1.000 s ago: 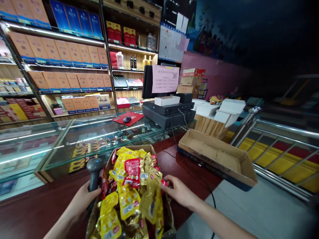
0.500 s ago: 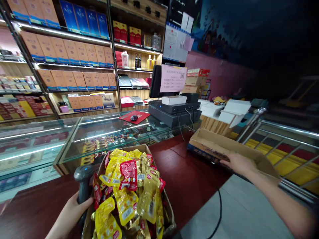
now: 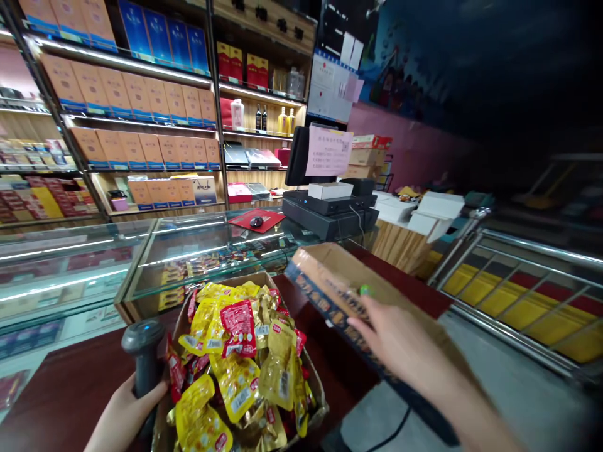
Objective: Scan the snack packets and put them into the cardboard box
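My left hand [image 3: 134,402] is wrapped round the handle of a grey barcode scanner [image 3: 145,351] with a small blue light on top. Just right of it, a cardboard box [image 3: 320,398] is heaped with yellow, gold and red snack packets [image 3: 235,383]. My right hand [image 3: 391,333] grips the near wall of a long, low cardboard box [image 3: 325,282], thumb outside and fingers over the rim. This box has dark blue printing and lies tilted above the counter. A small green object [image 3: 366,290] shows by my fingers; its kind is unclear.
The dark red counter [image 3: 61,383] adjoins a glass display case [image 3: 188,242]. Behind stand a red mouse pad [image 3: 245,220], a mouse [image 3: 256,221] and a monitor [image 3: 298,154]. A metal railing [image 3: 518,251] runs along the right. A black cable [image 3: 391,433] hangs below.
My right hand has brought the long cardboard box leftward and closer, beside the packet-filled box. My left hand keeps the scanner and has shifted slightly left in view.
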Available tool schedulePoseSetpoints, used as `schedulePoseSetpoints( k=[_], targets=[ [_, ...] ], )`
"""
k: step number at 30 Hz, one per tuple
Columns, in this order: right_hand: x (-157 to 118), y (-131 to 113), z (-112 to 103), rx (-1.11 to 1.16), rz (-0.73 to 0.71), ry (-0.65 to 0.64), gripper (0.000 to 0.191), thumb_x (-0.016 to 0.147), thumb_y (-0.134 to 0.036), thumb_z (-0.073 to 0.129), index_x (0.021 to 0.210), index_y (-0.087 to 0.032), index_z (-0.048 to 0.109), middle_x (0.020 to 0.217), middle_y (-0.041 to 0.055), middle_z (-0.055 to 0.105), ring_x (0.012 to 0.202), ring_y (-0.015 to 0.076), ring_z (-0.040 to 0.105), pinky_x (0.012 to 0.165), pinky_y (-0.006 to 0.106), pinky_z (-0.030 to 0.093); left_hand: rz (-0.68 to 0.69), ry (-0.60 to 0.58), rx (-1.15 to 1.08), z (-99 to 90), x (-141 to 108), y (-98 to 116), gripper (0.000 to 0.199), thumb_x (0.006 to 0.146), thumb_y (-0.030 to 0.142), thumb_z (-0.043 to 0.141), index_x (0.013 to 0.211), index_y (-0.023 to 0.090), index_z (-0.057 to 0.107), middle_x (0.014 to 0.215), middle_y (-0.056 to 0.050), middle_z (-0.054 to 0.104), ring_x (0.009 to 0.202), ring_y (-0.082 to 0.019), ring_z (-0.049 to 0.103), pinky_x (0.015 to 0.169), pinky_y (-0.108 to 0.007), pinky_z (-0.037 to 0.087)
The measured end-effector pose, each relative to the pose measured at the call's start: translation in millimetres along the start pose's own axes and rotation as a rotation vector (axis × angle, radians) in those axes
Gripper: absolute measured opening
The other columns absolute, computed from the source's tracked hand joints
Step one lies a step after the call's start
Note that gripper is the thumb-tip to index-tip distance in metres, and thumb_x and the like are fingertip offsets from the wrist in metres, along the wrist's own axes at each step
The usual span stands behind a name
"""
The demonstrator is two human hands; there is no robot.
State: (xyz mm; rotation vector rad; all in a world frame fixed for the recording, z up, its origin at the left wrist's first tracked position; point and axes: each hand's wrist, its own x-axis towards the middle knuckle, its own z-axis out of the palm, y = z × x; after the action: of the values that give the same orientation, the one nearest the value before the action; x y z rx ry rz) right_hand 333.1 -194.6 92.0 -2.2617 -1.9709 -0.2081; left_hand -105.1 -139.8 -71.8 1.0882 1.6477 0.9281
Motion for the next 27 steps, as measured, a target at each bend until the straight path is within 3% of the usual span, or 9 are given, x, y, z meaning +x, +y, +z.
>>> schedulePoseSetpoints(
  k=[2, 5, 9, 12, 15, 18, 22, 24, 27],
  targets=[
    [3.1, -34.7, 24.4, 0.031, -0.040, -0.022, 0.021, 0.089, -0.031, 0.046, 0.101, -0.016, 0.055, 0.079, 0.0117, 0.070, 0.067, 0.0244, 0.068, 0.055, 0.029, 0.043, 0.018, 0.018, 0.009, -3.3, -1.9, 1.3, 0.044, 0.056, 0.041, 0.072, 0.089, 0.014, 0.061, 0.072, -0.003, 0.071, 0.067, -0.025, 0.067, 0.062, -0.029, 0.053],
    [16.3, -54.6, 63.7, -0.003, -0.020, -0.021, 0.017, 0.089, -0.023, 0.043, 0.099, -0.014, 0.055, 0.076, 0.0154, 0.070, 0.068, 0.0268, 0.069, 0.054, 0.029, 0.044, 0.090, 0.051, 0.061, -2.5, -4.5, 7.6, 0.042, 0.059, 0.040, 0.071, 0.090, 0.013, 0.061, 0.074, -0.003, 0.071, 0.070, -0.025, 0.067, 0.062, -0.027, 0.051],
    [42.9, -43.2, 109.8, -0.073, 0.024, -0.059, 0.011, 0.087, -0.015, 0.046, 0.094, -0.013, 0.054, 0.074, 0.0155, 0.069, 0.070, 0.0288, 0.069, 0.057, 0.031, 0.047, 0.149, 0.081, 0.113, 4.4, -5.0, 16.8, 0.040, 0.058, 0.036, 0.071, 0.091, 0.014, 0.062, 0.075, -0.002, 0.071, 0.074, -0.025, 0.066, 0.065, -0.027, 0.051],
    [59.8, -27.6, 130.6, -0.055, 0.021, -0.045, 0.014, 0.087, -0.016, 0.046, 0.099, -0.013, 0.053, 0.079, 0.0152, 0.069, 0.073, 0.0270, 0.069, 0.063, 0.032, 0.050, 0.161, 0.086, 0.109, 9.3, -1.3, 23.2, 0.037, 0.059, 0.032, 0.069, 0.091, 0.014, 0.062, 0.077, -0.003, 0.071, 0.075, -0.024, 0.065, 0.068, -0.027, 0.050],
    [67.9, -16.1, 136.0, -0.019, -0.094, 0.153, 0.025, 0.086, -0.015, 0.045, 0.111, -0.013, 0.050, 0.101, 0.0183, 0.064, 0.093, 0.0292, 0.065, 0.078, 0.040, 0.050, 0.178, 0.057, 0.101, 12.8, 8.7, 31.0, 0.031, 0.061, 0.030, 0.067, 0.087, 0.013, 0.062, 0.074, -0.003, 0.069, 0.071, -0.022, 0.064, 0.065, -0.026, 0.049],
    [67.1, -13.0, 131.0, 0.068, -0.427, 0.267, 0.043, 0.085, -0.008, 0.039, 0.127, -0.017, 0.043, 0.128, 0.0169, 0.051, 0.120, 0.0282, 0.049, 0.098, 0.046, 0.040, 0.184, 0.008, 0.109, 14.5, 25.3, 40.4, 0.027, 0.061, 0.030, 0.067, 0.080, 0.012, 0.061, 0.068, -0.002, 0.066, 0.065, -0.020, 0.061, 0.060, -0.025, 0.047],
    [69.0, -22.2, 122.2, 0.156, -0.870, 0.092, 0.051, 0.079, -0.019, 0.055, 0.129, -0.018, 0.043, 0.136, 0.0140, 0.044, 0.131, 0.0269, 0.034, 0.109, 0.051, 0.024, 0.227, -0.122, 0.102, 14.4, 45.2, 52.1, 0.032, 0.061, 0.032, 0.068, 0.083, 0.011, 0.062, 0.075, -0.004, 0.068, 0.069, -0.021, 0.062, 0.065, -0.027, 0.048],
    [78.4, -28.3, 119.6, 0.191, -0.947, 0.029, 0.055, 0.072, -0.033, 0.067, 0.121, -0.015, 0.049, 0.129, 0.0152, 0.048, 0.125, 0.0281, 0.038, 0.110, 0.051, 0.021, 0.213, -0.160, 0.103, 13.0, 47.2, 55.6, 0.038, 0.060, 0.036, 0.071, 0.086, 0.010, 0.063, 0.079, -0.005, 0.069, 0.073, -0.023, 0.064, 0.067, -0.028, 0.049],
    [97.2, -33.8, 116.9, 0.199, -1.042, 0.002, 0.049, 0.065, -0.044, 0.073, 0.102, -0.015, 0.059, 0.111, 0.0132, 0.056, 0.110, 0.0268, 0.047, 0.101, 0.048, 0.031, 0.152, -0.159, 0.046, 5.7, 35.4, 56.7, 0.049, 0.060, 0.045, 0.073, 0.093, 0.009, 0.064, 0.085, -0.009, 0.070, 0.080, -0.025, 0.065, 0.069, -0.029, 0.051]
  ],
)
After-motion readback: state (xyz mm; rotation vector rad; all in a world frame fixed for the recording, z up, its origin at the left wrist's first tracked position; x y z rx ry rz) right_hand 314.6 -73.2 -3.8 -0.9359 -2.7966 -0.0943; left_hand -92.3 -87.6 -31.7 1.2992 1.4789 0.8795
